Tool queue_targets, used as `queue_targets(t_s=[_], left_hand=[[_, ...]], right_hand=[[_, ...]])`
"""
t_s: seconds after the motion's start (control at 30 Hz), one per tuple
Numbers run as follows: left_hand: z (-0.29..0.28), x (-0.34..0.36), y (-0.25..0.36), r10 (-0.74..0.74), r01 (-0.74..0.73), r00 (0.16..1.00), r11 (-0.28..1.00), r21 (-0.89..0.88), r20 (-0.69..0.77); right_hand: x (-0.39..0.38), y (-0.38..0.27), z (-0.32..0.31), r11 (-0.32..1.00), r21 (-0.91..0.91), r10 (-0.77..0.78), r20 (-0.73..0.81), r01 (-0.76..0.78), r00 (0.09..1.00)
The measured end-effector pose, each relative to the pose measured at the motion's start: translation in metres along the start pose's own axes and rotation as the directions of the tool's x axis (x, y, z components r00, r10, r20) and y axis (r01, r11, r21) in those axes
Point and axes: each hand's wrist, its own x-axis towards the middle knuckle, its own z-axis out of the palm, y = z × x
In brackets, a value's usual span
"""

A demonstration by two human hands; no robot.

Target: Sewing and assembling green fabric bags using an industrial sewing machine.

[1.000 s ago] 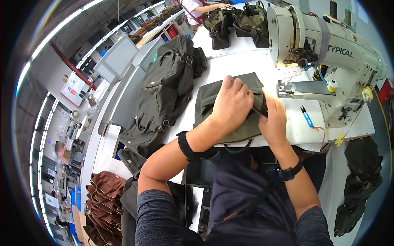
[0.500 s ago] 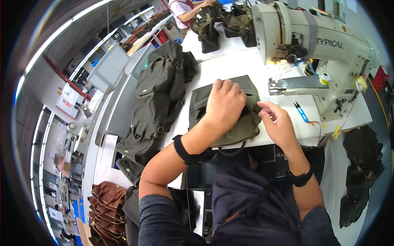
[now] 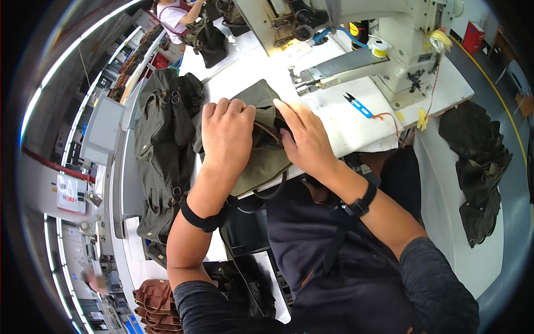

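Note:
An olive-green fabric bag (image 3: 260, 170) lies on the white table in front of me, its zippered opening (image 3: 268, 132) parted between my hands. My left hand (image 3: 227, 132) is closed over the bag's left side, fingers curled round the fabric edge. At the opening's right side my right hand (image 3: 303, 133) grips the edge, thumb at the gap and fingers stretched along the outside. A dark strap loop (image 3: 273, 190) hangs off the table's front edge. What lies inside the bag is hidden in shadow.
A sewing machine (image 3: 397, 55) stands behind and right, blue-handled thread snips (image 3: 359, 106) before it. Dark green bags (image 3: 164, 145) are piled along the left. Brown bags (image 3: 158, 300) sit lower left; dark pieces (image 3: 473, 161) hang at right. Another person (image 3: 173, 16) works far back.
My view has swung to the right. My right hand has come onto the bag's edge, and the zippered opening is now spread between both hands.

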Motion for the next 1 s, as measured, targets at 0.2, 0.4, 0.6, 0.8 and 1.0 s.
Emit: queue_targets(t_s=[0.2, 0.4, 0.6, 0.8, 1.0], left_hand=[[-0.006, -0.004, 0.006, 0.002, -0.002, 1.0, 1.0, 0.004, 0.025], [-0.014, -0.016, 0.031, 0.041, -0.041, 0.999, 0.999, 0.028, -0.006], [-0.013, -0.017, 0.034, -0.045, 0.045, 0.999, 0.999, 0.014, 0.006], [-0.035, -0.011, 0.0, 0.141, -0.085, 0.951, 0.975, -0.207, 0.275], [-0.039, 0.044, -0.034, 0.322, 0.017, 0.839, 0.791, -0.612, 0.439]], right_hand=[[0.007, 0.016, 0.02, 1.0, -0.027, -0.01, -0.068, 0.008, 0.998], [0.01, 0.009, 0.014, 0.991, 0.135, 0.041, -0.133, -0.023, 0.99], [0.017, -0.002, 0.014, 0.985, 0.139, -0.08, -0.159, 0.102, 0.984], [0.041, -0.01, -0.017, 0.991, 0.042, 0.088, 0.521, -0.129, 0.849], [0.097, 0.006, -0.054, 0.912, 0.017, 0.229, 0.808, -0.41, 0.542]])
